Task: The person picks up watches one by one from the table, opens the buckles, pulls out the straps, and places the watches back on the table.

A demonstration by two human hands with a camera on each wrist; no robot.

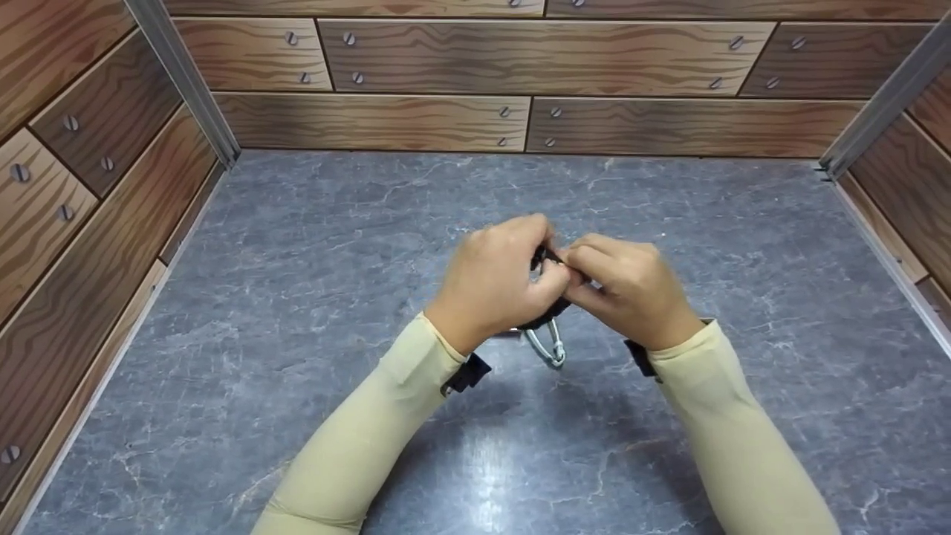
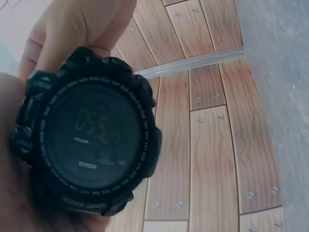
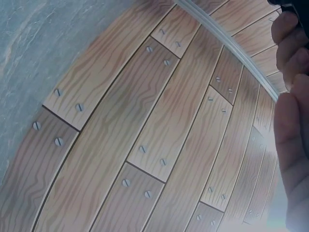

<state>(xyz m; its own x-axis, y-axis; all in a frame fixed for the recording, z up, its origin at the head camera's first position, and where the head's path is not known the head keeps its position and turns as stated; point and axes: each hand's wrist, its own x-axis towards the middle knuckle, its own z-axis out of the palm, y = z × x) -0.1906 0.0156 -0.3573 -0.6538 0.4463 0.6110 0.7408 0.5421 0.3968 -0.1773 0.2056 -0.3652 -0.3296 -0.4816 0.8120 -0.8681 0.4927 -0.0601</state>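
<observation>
Near the middle of the head view, my left hand grips a black digital sports watch with a round face. Its display faces the left wrist camera, and part of its dark body shows below the left thumb. Fingers of my right hand meet the left fingertips and pinch the watch at its right side; what they pinch is mostly hidden. At the right edge of the right wrist view, curled fingers lie against a black part of it. Just below the watch shows a pale metal carabiner, its upper part covered.
A grey marbled tabletop lies under both hands. Wood-patterned panels stand at the back and both sides, with metal strips at the corners. Dark camera mounts sit under the sleeved wrists.
</observation>
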